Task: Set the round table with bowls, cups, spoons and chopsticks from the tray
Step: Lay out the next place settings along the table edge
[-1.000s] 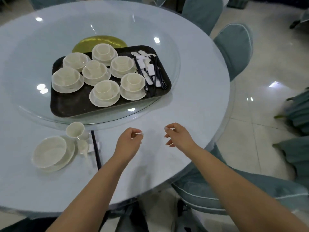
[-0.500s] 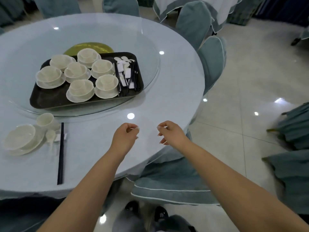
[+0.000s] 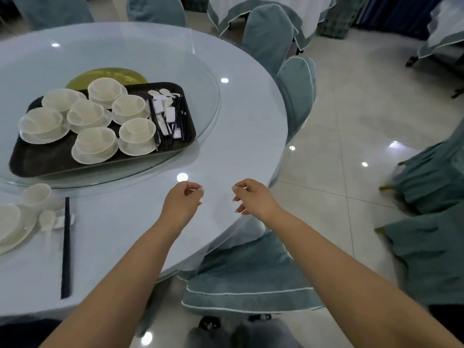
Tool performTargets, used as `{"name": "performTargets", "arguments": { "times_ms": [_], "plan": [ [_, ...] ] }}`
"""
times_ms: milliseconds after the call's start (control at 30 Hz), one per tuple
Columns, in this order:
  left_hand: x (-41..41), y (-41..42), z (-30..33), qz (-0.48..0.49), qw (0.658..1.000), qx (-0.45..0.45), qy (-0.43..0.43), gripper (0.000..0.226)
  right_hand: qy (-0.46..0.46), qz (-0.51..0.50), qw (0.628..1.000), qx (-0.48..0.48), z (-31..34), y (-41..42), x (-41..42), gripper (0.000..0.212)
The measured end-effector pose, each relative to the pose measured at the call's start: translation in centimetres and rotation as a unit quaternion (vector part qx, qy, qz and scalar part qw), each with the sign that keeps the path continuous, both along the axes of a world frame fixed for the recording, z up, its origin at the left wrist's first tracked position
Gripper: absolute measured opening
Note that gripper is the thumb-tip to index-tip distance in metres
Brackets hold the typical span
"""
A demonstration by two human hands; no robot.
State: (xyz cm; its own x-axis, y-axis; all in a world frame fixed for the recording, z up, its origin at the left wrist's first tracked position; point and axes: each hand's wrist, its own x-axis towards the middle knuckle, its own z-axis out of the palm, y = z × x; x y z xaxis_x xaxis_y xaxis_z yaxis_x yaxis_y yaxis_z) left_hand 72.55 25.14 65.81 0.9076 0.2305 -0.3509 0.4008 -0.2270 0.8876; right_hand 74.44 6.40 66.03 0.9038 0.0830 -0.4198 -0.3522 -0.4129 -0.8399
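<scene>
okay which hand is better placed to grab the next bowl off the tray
Probably the left hand: it hovers nearer the tray, which lies to its left. The right hand would have to cross over.

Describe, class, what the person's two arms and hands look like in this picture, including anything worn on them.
Both forearms are bare, with no sleeves in view. The left hand and right hand wear no gloves, and no rings, watch or bracelets are visible. The fingernails look pale and fairly long.

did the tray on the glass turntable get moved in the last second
No. The tray sits at the same spot against the yellow disc behind it; only the camera swung.
</scene>
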Motion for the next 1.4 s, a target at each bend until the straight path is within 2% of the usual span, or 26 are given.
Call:
{"name": "performTargets", "arguments": {
  "times_ms": [367, 800, 967, 1233, 1400],
  "plan": [
    [3.3, -5.8, -0.6, 0.047, 0.998, 0.028, 0.008, 0.009, 0.002, 0.055, 0.998, 0.028, -1.7, -5.1, 5.5, 0.019],
    [9.5, -26.0, -1.4, 0.153, 0.987, 0.033, 0.023, 0.013, 0.007, 0.140, 0.990, 0.033, -3.4, -25.1, 14.6, 0.007],
    [12.3, -31.6, -0.6, 0.166, 0.986, 0.031, 0.015, 0.009, -0.006, 0.139, 0.990, 0.024, -2.4, -31.1, 17.0, 0.010],
    [16.9, -35.9, 0.1, 0.166, 0.986, 0.025, 0.003, 0.016, 0.004, 0.122, 0.991, 0.049, -1.4, -35.0, 20.5, 0.011],
    [19.6, -36.4, -0.1, 0.177, 0.984, 0.030, -0.003, 0.014, -0.021, 0.139, 0.990, 0.029, -0.7, -35.6, 23.4, 0.017]
  ]
}}
